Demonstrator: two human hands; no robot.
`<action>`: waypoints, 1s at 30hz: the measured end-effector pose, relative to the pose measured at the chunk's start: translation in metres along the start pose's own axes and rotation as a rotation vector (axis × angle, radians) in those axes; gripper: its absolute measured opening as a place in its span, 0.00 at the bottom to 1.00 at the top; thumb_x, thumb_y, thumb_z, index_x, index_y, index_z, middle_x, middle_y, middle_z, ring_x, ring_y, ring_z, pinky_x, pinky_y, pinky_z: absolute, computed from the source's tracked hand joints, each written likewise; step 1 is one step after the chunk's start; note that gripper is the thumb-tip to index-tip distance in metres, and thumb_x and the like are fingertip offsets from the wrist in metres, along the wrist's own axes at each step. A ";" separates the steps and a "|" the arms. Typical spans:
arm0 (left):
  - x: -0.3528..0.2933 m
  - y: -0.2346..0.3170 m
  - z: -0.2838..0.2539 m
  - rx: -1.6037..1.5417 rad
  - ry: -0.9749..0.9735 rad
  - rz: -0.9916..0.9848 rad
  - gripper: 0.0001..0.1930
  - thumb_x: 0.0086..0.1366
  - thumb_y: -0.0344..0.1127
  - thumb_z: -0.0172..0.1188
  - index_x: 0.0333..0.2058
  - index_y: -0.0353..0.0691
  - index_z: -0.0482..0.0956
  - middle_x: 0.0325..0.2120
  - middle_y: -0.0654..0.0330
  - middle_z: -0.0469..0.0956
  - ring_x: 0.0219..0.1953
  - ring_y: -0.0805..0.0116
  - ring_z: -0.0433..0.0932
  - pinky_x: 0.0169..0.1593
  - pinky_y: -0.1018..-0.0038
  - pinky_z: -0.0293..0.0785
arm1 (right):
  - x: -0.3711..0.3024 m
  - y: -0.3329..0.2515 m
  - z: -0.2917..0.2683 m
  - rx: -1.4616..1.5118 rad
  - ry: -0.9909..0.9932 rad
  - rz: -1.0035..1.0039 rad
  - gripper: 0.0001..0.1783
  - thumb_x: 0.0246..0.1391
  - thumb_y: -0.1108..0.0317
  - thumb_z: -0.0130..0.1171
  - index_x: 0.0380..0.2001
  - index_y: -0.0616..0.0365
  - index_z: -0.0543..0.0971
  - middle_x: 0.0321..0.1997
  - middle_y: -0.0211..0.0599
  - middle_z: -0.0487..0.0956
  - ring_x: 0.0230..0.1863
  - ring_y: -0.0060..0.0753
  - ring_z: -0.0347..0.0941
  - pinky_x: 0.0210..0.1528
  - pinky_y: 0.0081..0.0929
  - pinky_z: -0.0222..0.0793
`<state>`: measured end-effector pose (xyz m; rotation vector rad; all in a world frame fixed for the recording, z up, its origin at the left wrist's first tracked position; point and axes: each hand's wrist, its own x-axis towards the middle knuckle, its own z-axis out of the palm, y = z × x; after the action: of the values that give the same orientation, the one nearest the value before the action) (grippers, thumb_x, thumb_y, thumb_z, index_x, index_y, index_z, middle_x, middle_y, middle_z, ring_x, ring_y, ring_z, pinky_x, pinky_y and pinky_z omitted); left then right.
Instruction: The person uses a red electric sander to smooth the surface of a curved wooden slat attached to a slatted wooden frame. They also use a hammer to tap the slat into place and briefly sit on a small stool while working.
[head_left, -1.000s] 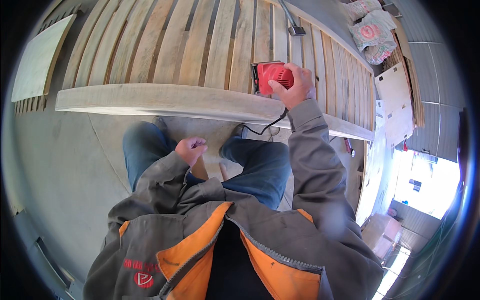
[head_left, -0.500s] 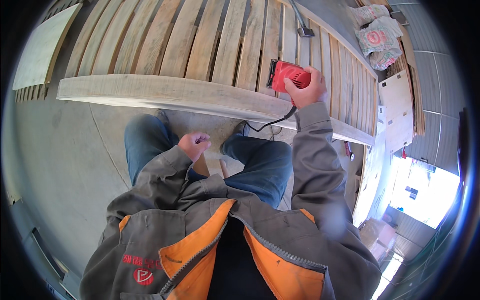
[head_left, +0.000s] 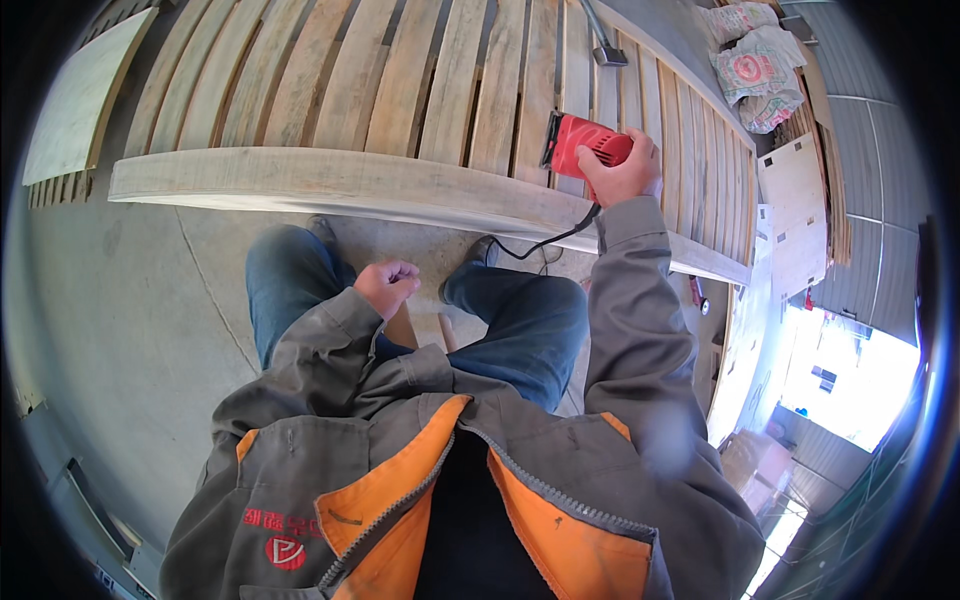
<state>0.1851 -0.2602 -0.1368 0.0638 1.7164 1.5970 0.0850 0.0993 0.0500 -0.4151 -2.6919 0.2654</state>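
Observation:
My right hand [head_left: 622, 168] is wrapped round a red electric sander [head_left: 585, 146], its thumb over the near side. The sander's flat black-edged end points left. It rests on the slats of a long wooden frame [head_left: 330, 181], just behind the thick near rail. A black cord [head_left: 548, 243] hangs from the sander over the rail toward the floor. Above my lap, my left hand [head_left: 388, 288] is loosely curled, with nothing visible in its fingers and touching no part of the frame.
A metal bar with a dark block [head_left: 610, 56] lies across the far slats. White sacks [head_left: 760, 72] and stacked boards [head_left: 795, 205] stand at the right. At the far left leans a pale panel [head_left: 85, 100]. My feet are on the concrete floor [head_left: 130, 300] under the rail.
My right hand has shifted the sander slightly to the right along the slats. The left hand has stayed nearly where it was.

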 end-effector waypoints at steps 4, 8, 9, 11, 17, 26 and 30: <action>0.000 0.000 0.000 0.032 0.012 0.014 0.16 0.64 0.31 0.63 0.48 0.26 0.78 0.33 0.58 0.82 0.33 0.74 0.78 0.39 0.76 0.77 | 0.005 -0.004 0.003 0.000 -0.016 0.030 0.42 0.39 0.47 0.72 0.55 0.59 0.73 0.52 0.53 0.76 0.54 0.54 0.74 0.54 0.47 0.73; 0.000 -0.002 0.000 0.058 0.033 0.031 0.16 0.64 0.31 0.63 0.48 0.26 0.78 0.32 0.58 0.82 0.33 0.74 0.78 0.39 0.76 0.77 | 0.011 -0.030 0.001 0.004 -0.197 0.104 0.44 0.41 0.44 0.70 0.57 0.60 0.73 0.55 0.54 0.76 0.54 0.55 0.75 0.56 0.45 0.73; 0.000 -0.002 0.000 0.057 0.033 0.034 0.16 0.64 0.31 0.64 0.48 0.26 0.78 0.33 0.57 0.82 0.33 0.74 0.78 0.39 0.76 0.77 | 0.014 -0.036 0.002 -0.021 -0.229 0.127 0.44 0.41 0.44 0.69 0.58 0.61 0.72 0.55 0.55 0.76 0.55 0.55 0.75 0.56 0.45 0.73; 0.001 -0.002 0.001 0.055 0.030 0.043 0.16 0.64 0.31 0.64 0.48 0.26 0.78 0.33 0.57 0.82 0.33 0.74 0.78 0.39 0.76 0.77 | 0.022 -0.044 0.005 -0.075 -0.290 0.172 0.46 0.42 0.42 0.68 0.60 0.61 0.72 0.56 0.56 0.75 0.56 0.56 0.75 0.57 0.44 0.72; 0.001 0.004 -0.001 0.041 0.019 0.033 0.17 0.64 0.31 0.64 0.49 0.27 0.79 0.34 0.58 0.82 0.34 0.74 0.78 0.41 0.77 0.76 | 0.020 -0.045 0.026 -0.039 -0.324 0.166 0.51 0.46 0.45 0.68 0.66 0.65 0.63 0.61 0.60 0.71 0.60 0.57 0.71 0.63 0.42 0.67; -0.009 0.138 0.019 0.151 0.120 0.525 0.19 0.61 0.31 0.67 0.50 0.35 0.77 0.41 0.53 0.80 0.42 0.62 0.80 0.46 0.70 0.77 | 0.020 -0.068 0.022 -0.043 -0.380 0.289 0.52 0.47 0.46 0.67 0.70 0.54 0.57 0.63 0.62 0.65 0.61 0.61 0.70 0.63 0.46 0.67; 0.051 0.252 0.062 0.280 0.216 0.995 0.23 0.56 0.33 0.69 0.51 0.37 0.78 0.48 0.52 0.78 0.53 0.49 0.76 0.56 0.60 0.72 | 0.022 -0.064 0.018 -0.076 -0.433 0.297 0.46 0.54 0.48 0.61 0.71 0.54 0.56 0.67 0.55 0.63 0.64 0.56 0.67 0.63 0.44 0.68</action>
<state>0.0696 -0.1289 0.0621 1.0587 2.2339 2.0535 0.0428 0.0446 0.0572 -0.8716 -3.0612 0.3747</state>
